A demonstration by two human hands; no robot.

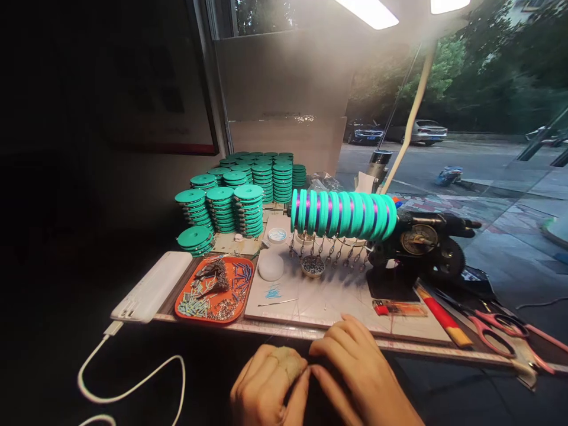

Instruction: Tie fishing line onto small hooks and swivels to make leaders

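My left hand [266,384] and my right hand [355,370] meet at the near edge of the table, fingertips pinched together over something too small to make out. The left forefinger wears a pale finger wrap. Just beyond them lies a white work board [328,302] with a thin needle [277,303] on it. Above the board a row of teal spools [341,214] wound with purple line sits on a black winding machine [421,242], with small swivels hanging beneath.
Stacks of teal spools [239,189] stand at the back left. An orange tray [215,291] holds small parts. A white power bank [153,287] with cable lies left. A lighter [399,308], a red-handled tool [444,319] and pink scissors [492,328] lie right. A small dish [312,266] holds beads.
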